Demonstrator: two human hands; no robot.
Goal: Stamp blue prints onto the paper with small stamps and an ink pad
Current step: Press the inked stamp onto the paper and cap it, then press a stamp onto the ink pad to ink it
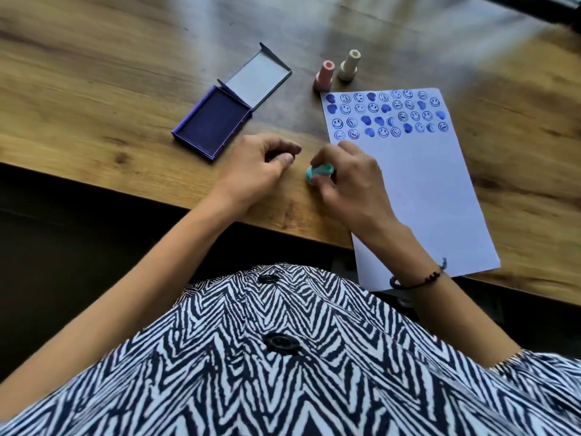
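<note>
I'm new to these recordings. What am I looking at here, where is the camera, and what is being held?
There is no machine: a person works with bare hands, filmed by one wide-angle camera on their head looking down. On the wooden table lie an open ink pad, a pink stamp and a cream stamp standing upright, and a paper with rows of blue prints across its top. The right hand grips a teal stamp beside the paper's left edge. The left hand rests loosely curled on the table, holding nothing visible.
</note>
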